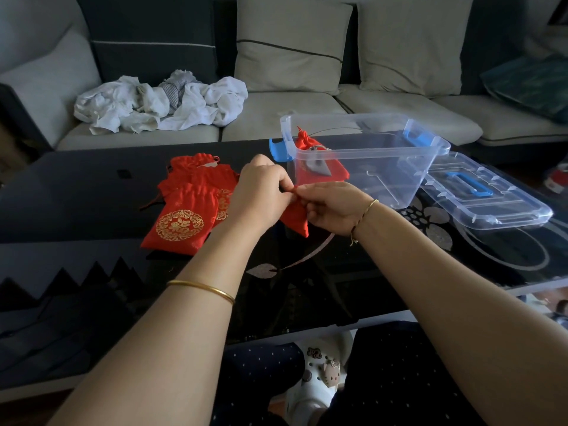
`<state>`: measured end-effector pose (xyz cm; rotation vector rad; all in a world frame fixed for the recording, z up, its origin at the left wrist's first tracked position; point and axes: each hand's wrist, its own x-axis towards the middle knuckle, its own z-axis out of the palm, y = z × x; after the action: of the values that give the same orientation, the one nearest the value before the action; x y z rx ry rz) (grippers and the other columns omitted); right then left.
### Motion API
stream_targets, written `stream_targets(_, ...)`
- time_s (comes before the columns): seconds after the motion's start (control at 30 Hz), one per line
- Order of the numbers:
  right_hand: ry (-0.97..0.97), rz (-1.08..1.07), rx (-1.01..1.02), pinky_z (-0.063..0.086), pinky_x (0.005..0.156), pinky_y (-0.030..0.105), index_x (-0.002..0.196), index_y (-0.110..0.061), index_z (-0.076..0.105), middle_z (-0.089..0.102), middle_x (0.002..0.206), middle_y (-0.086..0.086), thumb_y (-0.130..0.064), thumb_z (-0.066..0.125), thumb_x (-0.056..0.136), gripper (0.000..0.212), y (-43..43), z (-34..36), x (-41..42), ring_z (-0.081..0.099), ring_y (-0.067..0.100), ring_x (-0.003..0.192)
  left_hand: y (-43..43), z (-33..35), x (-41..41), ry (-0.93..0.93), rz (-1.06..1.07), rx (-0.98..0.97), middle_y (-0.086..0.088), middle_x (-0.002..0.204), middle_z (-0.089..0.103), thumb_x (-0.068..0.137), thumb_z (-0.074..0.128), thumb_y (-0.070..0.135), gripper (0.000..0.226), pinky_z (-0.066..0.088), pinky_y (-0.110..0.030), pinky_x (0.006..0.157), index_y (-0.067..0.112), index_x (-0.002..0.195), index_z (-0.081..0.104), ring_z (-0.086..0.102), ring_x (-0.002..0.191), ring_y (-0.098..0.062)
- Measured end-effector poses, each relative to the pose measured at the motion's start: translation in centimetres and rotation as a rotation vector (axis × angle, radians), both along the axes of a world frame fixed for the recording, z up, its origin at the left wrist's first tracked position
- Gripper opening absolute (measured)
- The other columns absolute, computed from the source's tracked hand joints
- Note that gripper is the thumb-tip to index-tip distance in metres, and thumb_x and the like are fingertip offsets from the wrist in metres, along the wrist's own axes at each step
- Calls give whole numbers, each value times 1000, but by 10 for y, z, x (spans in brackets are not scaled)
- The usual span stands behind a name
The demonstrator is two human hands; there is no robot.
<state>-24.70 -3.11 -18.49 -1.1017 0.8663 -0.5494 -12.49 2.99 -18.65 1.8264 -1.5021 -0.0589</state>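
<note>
Both hands meet over the dark glass table on one small red drawstring pouch (pixel 295 218). My left hand (pixel 261 195) pinches its gathered top from the left. From the right, my right hand (pixel 333 207) pinches the same top. The pouch body hangs down between them, just above the table. To the left lies a pile of red pouches (pixel 187 207) with gold round emblems. Another red pouch (pixel 319 167) rests inside the clear plastic box (pixel 384 155) with blue latches.
The box's clear lid (pixel 485 195) with a blue handle lies on the table to the right. A sofa with cushions and a heap of white cloth (pixel 159 103) stands behind the table. My knees and a white shoe (pixel 319 373) show below the table's near edge.
</note>
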Motion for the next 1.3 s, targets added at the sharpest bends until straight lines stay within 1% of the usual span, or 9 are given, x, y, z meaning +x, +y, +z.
stream_targets(0.3,241,-243,-428,51,55,17,77,-8,66,59,70,2,-1,65,83,9,-13,-4,-14,54,9,58,2,4,6,177,30,88,5,70,50,86,60,8,8,32,-22,52,8,78,57,46,62,-10)
stream_targets(0.43,307,-171,-472,50,56,19,74,-9,65,57,66,4,-2,62,85,13,-16,-15,-14,51,11,57,2,7,2,282,9,132,1,75,55,87,56,8,10,44,-25,59,9,78,54,53,68,-14)
stream_targets(0.57,240,-3,-412,56,71,25,96,-15,64,67,94,7,-19,57,91,10,-10,-16,-19,63,13,80,4,10,3,458,24,198,-5,85,65,91,54,12,8,45,-21,54,10,84,56,61,69,-14)
stream_targets(0.73,458,85,-596,55,85,36,127,-16,44,59,116,-2,-46,74,68,73,-1,-21,-10,60,15,103,-3,14,0,723,3,137,-10,91,68,90,57,12,9,55,-30,67,11,81,57,68,86,-22)
stream_targets(0.87,447,-145,-750,59,68,40,116,-9,49,59,112,9,-21,70,80,43,2,-17,-14,65,23,90,-8,21,-6,880,-16,75,-3,76,67,90,56,11,14,47,-22,54,13,76,57,68,72,-14)
stream_targets(1.0,384,-121,-740,58,50,31,87,-6,59,65,97,16,-11,64,86,6,5,8,-32,67,22,63,-13,29,-8,877,-22,26,2,74,67,89,57,14,14,44,-19,52,16,75,59,65,66,-8)
stream_targets(1.13,355,-263,-863,57,71,44,86,-6,65,68,89,13,-19,64,86,13,-6,40,-33,69,27,77,-22,35,-3,940,26,-67,2,72,63,90,54,13,12,43,-20,51,18,80,57,61,64,-10)
stream_targets(1.2,333,-349,-882,54,74,38,79,-12,62,64,80,5,-20,64,84,9,-22,56,-23,64,23,78,-24,35,3,968,64,-88,1,72,62,91,52,11,11,44,-19,52,16,84,58,60,63,-9)
stream_targets(1.3,553,-384,-974,42,69,29,77,-9,64,55,72,3,-22,64,81,14,-61,73,-4,52,17,76,-27,30,6,1007,93,-81,0,76,61,93,50,9,14,46,-18,53,15,84,57,60,63,-9)
